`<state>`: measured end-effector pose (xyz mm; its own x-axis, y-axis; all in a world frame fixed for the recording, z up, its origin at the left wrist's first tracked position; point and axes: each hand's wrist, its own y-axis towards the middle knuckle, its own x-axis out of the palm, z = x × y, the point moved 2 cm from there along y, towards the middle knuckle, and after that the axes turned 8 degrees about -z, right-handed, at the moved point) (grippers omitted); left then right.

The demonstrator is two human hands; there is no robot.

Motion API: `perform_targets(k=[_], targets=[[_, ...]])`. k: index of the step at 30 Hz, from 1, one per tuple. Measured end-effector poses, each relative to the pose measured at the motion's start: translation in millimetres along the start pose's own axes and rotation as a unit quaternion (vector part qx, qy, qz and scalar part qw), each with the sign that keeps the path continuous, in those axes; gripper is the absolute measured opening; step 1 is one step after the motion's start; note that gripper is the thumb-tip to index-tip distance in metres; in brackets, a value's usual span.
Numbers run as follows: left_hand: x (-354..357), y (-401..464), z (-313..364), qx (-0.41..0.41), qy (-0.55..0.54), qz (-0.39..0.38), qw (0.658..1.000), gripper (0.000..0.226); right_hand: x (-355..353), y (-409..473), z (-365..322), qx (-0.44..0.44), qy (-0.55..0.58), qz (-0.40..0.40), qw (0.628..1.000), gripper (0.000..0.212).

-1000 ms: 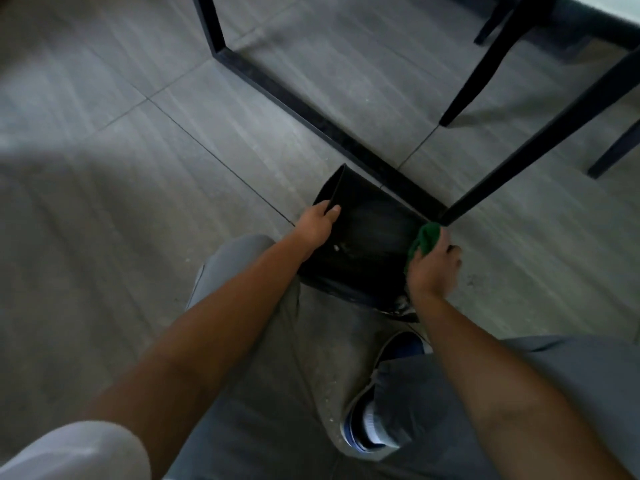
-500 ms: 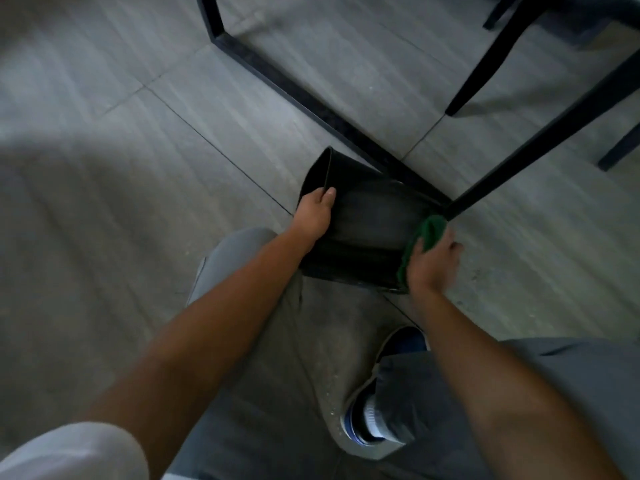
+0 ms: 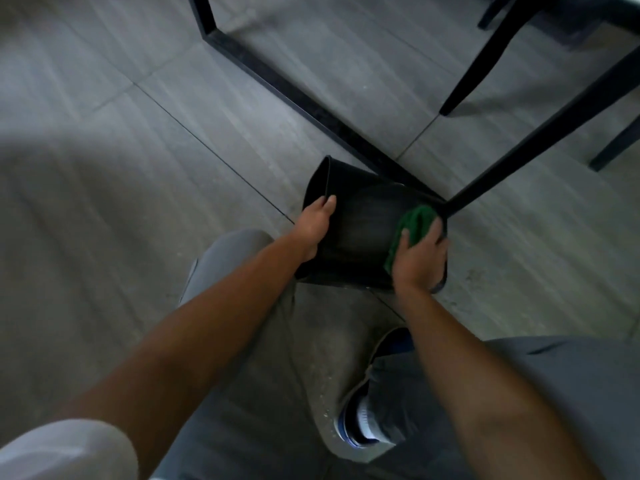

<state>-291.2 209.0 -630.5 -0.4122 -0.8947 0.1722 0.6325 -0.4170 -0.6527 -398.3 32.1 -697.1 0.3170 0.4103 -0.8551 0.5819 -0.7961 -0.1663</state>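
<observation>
Two hands share the job here. Our left hand [image 3: 317, 220] grips the left rim of the black bin [image 3: 360, 223], thumb lying along the edge and fingers hooked out of sight behind the wall. We judge this is to stop the bin rolling or sliding while we wipe. The bin is tipped on its side low over the floor [image 3: 138, 168], just beyond our knees, with its far right corner close against the black table frame [image 3: 277, 77]. Our right hand [image 3: 419, 258] curls thumb and fingers over a bunched green cloth [image 3: 415, 220] and presses it on the bin's right wall. The tipping looks deliberate to us, since it turns that wall up within reach of a crouch. Our shoe [image 3: 360, 427] sits nearer, well apart from the bin.
</observation>
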Motion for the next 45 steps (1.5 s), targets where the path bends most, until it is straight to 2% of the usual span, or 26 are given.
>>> perform_targets(k=[2,4,7,9,10,11,13,15,17,19,21,24,27,30,32,34,36,37,39,41,45], targets=[[-1,2,0,0.002,0.02,0.001,1.0,0.059,-7,12,6,0.079,0.004,0.0,0.997,0.067],[-2,5,0,-0.009,0.023,-0.019,1.0,0.063,-9,0,-11,0.062,0.025,-0.006,0.998,0.066],[-3,12,-1,-0.052,-0.025,-0.058,0.997,0.072,3,-49,-68,-0.11,0.04,-0.055,0.992,0.07],[2,14,-4,-0.054,-0.039,-0.064,0.996,0.068,7,-63,-81,-0.219,0.015,-0.084,0.972,0.071],[3,13,-4,-0.049,-0.042,-0.059,0.996,0.065,8,-57,-74,-0.242,-0.006,-0.076,0.967,0.07],[3,10,-5,-0.043,-0.04,-0.049,0.997,0.062,7,-45,-59,-0.23,-0.022,-0.058,0.971,0.068],[-2,1,-3,-0.031,-0.02,-0.025,0.999,0.058,0,-17,-20,-0.117,-0.024,-0.025,0.993,0.066],[-6,-9,4,-0.015,0.015,-0.012,1.0,0.049,-9,2,9,0.025,0.012,-0.019,0.999,0.066],[-8,-11,10,0.002,0.036,-0.007,0.999,0.049,-17,11,0,0.086,0.069,-0.019,0.994,0.067],[-8,-13,15,0.009,0.047,-0.016,0.999,0.048,-31,13,-36,0.002,0.134,0.006,0.991,0.066],[-7,-14,18,0.005,0.049,-0.018,0.999,0.046,-53,17,-70,-0.089,0.118,0.038,0.988,0.068],[-6,-13,13,0.008,0.039,-0.017,0.999,0.049,-88,38,-77,-0.07,0.101,0.074,0.99,0.067],[-14,-13,15,0.008,0.032,-0.006,0.999,0.053,-82,29,-63,-0.024,0.1,0.081,0.991,0.062],[-14,-8,14,0.006,0.039,-0.004,0.999,0.054,-33,-14,-55,-0.093,0.025,-0.029,0.995,0.06],[-13,-4,10,0.004,0.042,-0.004,0.999,0.056,-22,-29,-54,-0.1,0.09,-0.06,0.989,0.045],[-13,-5,12,0.006,0.044,-0.006,0.999,0.056,-35,-18,-57,-0.073,0.192,-0.014,0.979,0.03],[-10,-7,14,0.013,0.05,-0.016,0.999,0.054,-49,6,-50,-0.043,0.204,0.071,0.976,0.036],[-7,-8,14,0.011,0.048,-0.02,0.999,0.053,-50,14,-42,-0.023,0.184,0.078,0.979,0.043],[-4,-11,12,0.01,0.049,-0.022,0.999,0.053,-33,7,-28,-0.003,0.155,0.017,0.988,0.056],[-2,-13,13,0.011,0.062,-0.022,0.998,0.053,-7,-17,-21,-0.031,0.144,-0.048,0.988,0.066],[-1,-10,13,0.015,0.099,-0.018,0.995,0.057,12,-50,-50,-0.142,0.146,-0.044,0.978,0.069]])
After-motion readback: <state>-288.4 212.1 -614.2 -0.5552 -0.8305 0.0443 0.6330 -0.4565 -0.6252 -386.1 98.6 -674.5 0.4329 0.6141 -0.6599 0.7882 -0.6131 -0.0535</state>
